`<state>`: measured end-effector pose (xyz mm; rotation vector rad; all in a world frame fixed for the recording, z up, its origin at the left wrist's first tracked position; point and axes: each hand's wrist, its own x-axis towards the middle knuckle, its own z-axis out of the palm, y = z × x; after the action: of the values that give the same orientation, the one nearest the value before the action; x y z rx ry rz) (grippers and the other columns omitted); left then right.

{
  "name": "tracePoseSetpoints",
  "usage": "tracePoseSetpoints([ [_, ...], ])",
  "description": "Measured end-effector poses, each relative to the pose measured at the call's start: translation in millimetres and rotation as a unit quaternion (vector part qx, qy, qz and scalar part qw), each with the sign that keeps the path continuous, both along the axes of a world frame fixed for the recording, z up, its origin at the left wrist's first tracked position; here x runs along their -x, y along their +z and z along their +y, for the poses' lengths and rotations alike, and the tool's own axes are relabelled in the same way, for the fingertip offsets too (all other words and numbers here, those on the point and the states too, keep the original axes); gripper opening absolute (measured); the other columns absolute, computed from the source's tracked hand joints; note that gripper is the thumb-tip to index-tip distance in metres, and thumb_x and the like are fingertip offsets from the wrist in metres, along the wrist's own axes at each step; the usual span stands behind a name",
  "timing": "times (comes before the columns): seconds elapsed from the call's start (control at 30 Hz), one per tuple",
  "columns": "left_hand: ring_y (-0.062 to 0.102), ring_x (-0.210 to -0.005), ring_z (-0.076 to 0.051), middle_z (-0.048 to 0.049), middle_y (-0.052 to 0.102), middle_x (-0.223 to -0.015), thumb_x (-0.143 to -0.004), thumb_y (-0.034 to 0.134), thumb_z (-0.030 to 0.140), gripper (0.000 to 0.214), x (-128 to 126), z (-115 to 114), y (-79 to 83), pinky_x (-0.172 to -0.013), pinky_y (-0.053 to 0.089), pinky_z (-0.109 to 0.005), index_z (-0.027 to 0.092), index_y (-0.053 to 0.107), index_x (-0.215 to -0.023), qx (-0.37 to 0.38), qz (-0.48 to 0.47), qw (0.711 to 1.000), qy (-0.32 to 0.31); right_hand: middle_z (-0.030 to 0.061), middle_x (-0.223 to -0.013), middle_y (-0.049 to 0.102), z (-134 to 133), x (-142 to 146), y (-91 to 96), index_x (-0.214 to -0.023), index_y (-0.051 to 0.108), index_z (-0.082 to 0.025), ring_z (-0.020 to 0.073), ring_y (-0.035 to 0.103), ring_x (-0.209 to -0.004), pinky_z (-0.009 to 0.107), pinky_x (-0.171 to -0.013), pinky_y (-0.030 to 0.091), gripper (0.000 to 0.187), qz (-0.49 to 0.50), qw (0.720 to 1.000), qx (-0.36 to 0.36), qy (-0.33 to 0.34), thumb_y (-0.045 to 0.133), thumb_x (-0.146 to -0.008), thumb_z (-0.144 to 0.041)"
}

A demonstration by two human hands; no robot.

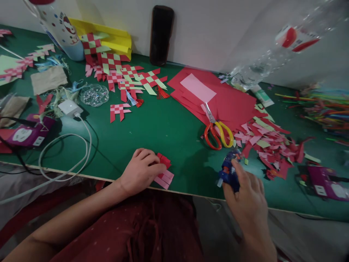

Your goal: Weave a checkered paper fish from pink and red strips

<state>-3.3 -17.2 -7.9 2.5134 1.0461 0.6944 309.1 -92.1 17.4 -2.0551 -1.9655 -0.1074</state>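
My left hand rests near the table's front edge, fingers curled down on a small woven paper piece of red and pink strips, pinning it to the green table. To the right, my right hand wraps around a small blue glue gun, whose nozzle points left just above the table. Orange and yellow scissors lie beyond the glue gun, on the edge of the red paper sheets.
Finished red, pink and green woven pieces lie at the back left, by a patterned bottle and yellow paper. Paper scraps pile at right. A white charger and cable lie left; a clear bottle leans at top right.
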Motion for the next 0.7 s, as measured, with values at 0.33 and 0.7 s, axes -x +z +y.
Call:
tracePoseSetpoints([
  [0.33,0.052,-0.097,-0.021,-0.0017,0.069,-0.095,-0.096,0.054,0.024,0.012,-1,0,2.9,-0.089,0.034,-0.038,0.020,0.065,-0.091,0.018,0.011,1.000,0.003,0.0155,-0.130,0.050,0,3,5.7,-0.132,0.056,-0.022,0.0337,0.051,-0.118,0.059,-0.103,0.035,0.042,0.013,1.000,-0.013,-0.021,0.045,-0.094,-0.035],
  [0.7,0.053,-0.098,-0.021,-0.0019,0.067,-0.093,-0.093,0.054,0.021,0.008,1,1,4.4,-0.088,0.036,-0.038,0.019,0.060,-0.089,0.028,0.026,0.999,-0.005,0.0095,-0.106,0.064,49,113,-15.8,-0.102,0.064,-0.019,0.0247,0.054,-0.102,0.042,-0.088,0.049,0.015,0.195,0.963,0.026,0.183,0.057,-0.092,-0.029],
])
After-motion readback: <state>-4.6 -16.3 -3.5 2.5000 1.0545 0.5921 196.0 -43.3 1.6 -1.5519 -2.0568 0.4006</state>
